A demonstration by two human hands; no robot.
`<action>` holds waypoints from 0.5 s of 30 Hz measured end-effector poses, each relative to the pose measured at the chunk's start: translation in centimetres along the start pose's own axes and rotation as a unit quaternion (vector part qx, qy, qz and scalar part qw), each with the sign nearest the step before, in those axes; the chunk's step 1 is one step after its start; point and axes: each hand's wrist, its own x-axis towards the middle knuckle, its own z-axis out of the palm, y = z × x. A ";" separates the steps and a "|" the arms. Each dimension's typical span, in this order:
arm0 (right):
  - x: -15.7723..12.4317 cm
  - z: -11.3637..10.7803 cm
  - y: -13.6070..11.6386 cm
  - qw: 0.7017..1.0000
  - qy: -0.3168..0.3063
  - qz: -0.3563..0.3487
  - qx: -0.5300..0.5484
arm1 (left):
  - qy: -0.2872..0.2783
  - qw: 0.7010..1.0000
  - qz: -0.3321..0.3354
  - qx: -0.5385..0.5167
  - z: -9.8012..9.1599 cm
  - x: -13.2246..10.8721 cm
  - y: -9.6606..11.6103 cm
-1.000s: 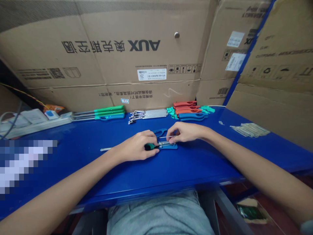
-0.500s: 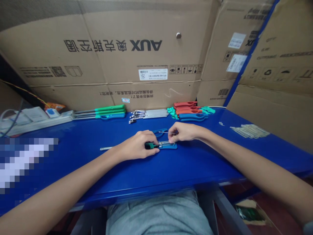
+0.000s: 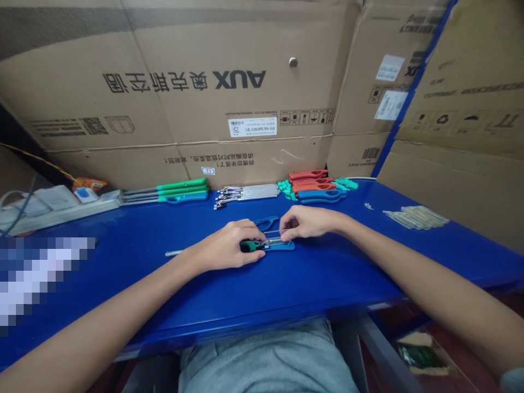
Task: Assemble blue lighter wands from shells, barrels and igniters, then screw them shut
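Nearest: grey trousers (image 3: 266, 365) on the lap under the blue counter (image 3: 327, 289), both forearms reaching forward over it. Left hand (image 3: 225, 246) sits on a green-and-black end piece (image 3: 250, 246), fingers (image 3: 241, 232) curled over the top and clenched, pressing it down on the counter; looks like this pins the work so it can't shift. A metal rod (image 3: 174, 252) sticks out past the left hand toward the left. The end piece lines up with a blue plastic lighter shell (image 3: 284, 247), lying flat and open with a metal tube (image 3: 276, 241) along it. Right hand (image 3: 307, 222) is just above the shell, fingers (image 3: 286, 225) nearly closed in a tight pinch on a thin metal wire (image 3: 272, 232), partly hidden by the fingertips. A blue handle piece (image 3: 266, 221) lies just behind, touching neither hand as far as visible.

Further back, parts sit in rows by type, within reach: green-handled lighter bodies (image 3: 182, 188), metal tube assemblies (image 3: 245, 192), teal clips (image 3: 286, 189), red handles (image 3: 311, 181), blue handles (image 3: 321, 196). Clear tubes (image 3: 415, 217) are piled to the right, a white power strip (image 3: 61, 206) to the left. AUX cardboard boxes (image 3: 184, 82) stand behind the counter.
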 end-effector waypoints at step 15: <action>-0.2 -0.1 0.1 0.999 0.031 -0.038 -0.010 | -0.005 1.000 0.001 0.003 0.0 0.0 0.1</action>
